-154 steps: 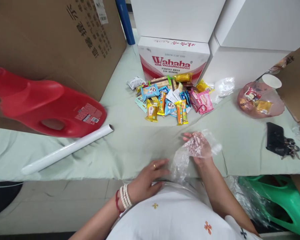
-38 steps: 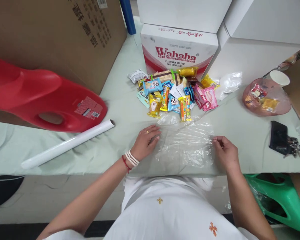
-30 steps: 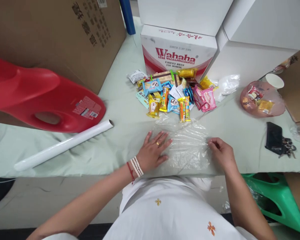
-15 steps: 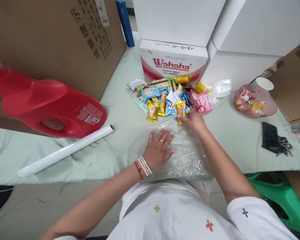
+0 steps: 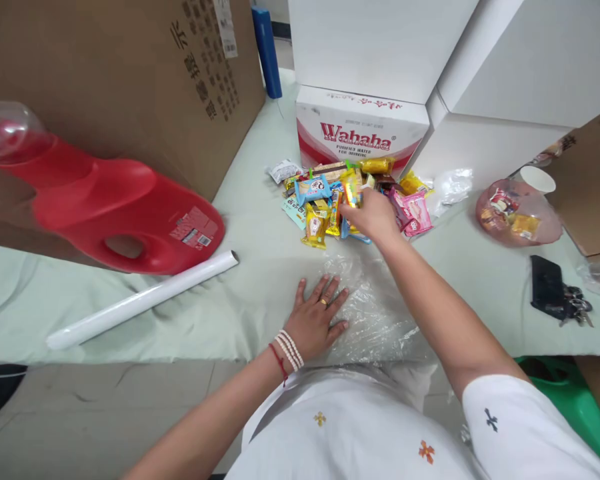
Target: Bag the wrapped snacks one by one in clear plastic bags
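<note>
My left hand (image 5: 316,321) lies flat with its fingers spread, on the left part of a clear plastic bag (image 5: 375,300) at the table's front edge. Over the heap of wrapped snacks, my right hand (image 5: 373,213) grips a yellow snack packet (image 5: 351,188) between thumb and fingers. Around it in the heap are a light-blue packet (image 5: 313,191), a yellow packet (image 5: 316,225) and a pink packet (image 5: 417,213). Some snacks are hidden behind my right hand.
A Wahaha carton (image 5: 360,130) stands behind the snacks. To the left are a red jug (image 5: 130,213) and a white tube (image 5: 145,300). On the right sit a pink bowl (image 5: 517,220) with snacks, a paper cup (image 5: 537,179), a black pouch (image 5: 546,283) and keys (image 5: 577,307).
My right hand has picked up the yellow snack packet from the heap's front and moved it back and a little left. The left hand stays flat on the bag. The view has shifted slightly.
</note>
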The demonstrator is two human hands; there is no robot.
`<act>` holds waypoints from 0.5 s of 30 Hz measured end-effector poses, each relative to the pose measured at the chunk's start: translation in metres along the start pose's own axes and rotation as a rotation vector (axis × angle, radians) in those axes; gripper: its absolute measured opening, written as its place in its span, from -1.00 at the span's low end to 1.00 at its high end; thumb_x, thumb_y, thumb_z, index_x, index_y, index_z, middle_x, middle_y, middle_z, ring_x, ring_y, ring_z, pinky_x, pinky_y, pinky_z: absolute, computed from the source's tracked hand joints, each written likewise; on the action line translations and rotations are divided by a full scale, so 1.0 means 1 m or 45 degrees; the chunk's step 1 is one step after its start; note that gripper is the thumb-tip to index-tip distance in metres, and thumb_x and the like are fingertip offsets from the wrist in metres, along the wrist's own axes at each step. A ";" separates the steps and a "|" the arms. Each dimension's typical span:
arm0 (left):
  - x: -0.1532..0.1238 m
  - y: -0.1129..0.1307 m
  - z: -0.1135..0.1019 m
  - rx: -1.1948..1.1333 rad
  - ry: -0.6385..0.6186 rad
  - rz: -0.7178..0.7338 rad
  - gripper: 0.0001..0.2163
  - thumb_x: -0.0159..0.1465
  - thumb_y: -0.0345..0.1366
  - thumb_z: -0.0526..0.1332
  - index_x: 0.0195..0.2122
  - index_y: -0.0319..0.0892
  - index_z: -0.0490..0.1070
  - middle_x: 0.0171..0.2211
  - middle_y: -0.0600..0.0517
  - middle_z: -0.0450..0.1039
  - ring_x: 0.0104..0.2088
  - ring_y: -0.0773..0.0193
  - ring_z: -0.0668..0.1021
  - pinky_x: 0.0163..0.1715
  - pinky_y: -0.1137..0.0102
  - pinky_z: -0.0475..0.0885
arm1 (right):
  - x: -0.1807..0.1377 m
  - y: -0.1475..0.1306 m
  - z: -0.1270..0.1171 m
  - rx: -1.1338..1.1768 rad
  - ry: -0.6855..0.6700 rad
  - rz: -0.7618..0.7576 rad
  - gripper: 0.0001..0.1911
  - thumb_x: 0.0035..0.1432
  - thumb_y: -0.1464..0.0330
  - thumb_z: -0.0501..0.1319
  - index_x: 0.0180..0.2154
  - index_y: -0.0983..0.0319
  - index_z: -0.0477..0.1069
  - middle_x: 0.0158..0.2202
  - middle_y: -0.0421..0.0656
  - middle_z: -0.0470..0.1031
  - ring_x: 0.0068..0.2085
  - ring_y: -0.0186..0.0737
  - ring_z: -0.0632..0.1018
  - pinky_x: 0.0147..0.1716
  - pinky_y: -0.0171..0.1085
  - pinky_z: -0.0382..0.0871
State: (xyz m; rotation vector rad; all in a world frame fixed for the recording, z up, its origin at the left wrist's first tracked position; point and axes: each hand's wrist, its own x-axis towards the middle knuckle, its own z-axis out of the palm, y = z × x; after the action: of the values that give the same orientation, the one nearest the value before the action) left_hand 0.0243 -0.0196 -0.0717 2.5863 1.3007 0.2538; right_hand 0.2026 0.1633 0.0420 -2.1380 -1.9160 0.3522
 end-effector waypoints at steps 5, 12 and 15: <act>-0.001 -0.002 0.001 -0.003 0.023 0.027 -0.41 0.42 0.08 0.05 0.43 0.02 0.14 0.47 -0.09 0.08 0.46 -0.07 0.13 0.40 -0.24 -0.22 | 0.026 -0.043 0.043 -0.178 -0.149 0.050 -0.52 0.17 0.29 0.34 0.09 0.34 0.40 0.04 0.19 0.58 0.04 0.09 0.60 -0.04 -0.13 0.46; 0.000 -0.007 -0.002 -0.110 0.026 0.017 -0.41 0.42 0.05 0.06 0.42 -0.01 0.15 0.46 -0.13 0.10 0.45 -0.09 0.14 0.38 -0.29 -0.22 | 0.017 -0.030 0.012 -0.234 -0.116 -0.125 -0.45 0.09 0.36 0.34 0.12 0.31 0.32 0.00 0.13 0.59 -0.01 0.15 0.60 -0.13 -0.13 0.44; 0.002 -0.012 -0.004 -0.148 0.008 0.005 -0.36 0.39 0.08 0.11 0.44 -0.03 0.11 0.47 -0.15 0.08 0.45 -0.09 0.15 0.39 -0.28 -0.22 | -0.007 -0.009 -0.025 -0.286 -0.012 -0.339 -0.56 0.16 0.30 0.27 0.07 0.24 0.32 -0.05 0.07 0.59 -0.07 0.14 0.58 -0.19 -0.17 0.36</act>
State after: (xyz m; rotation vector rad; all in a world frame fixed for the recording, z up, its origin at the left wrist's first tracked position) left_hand 0.0154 -0.0104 -0.0712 2.4931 1.2447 0.3283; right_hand 0.2016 0.1567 0.0689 -1.9712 -2.3059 0.0988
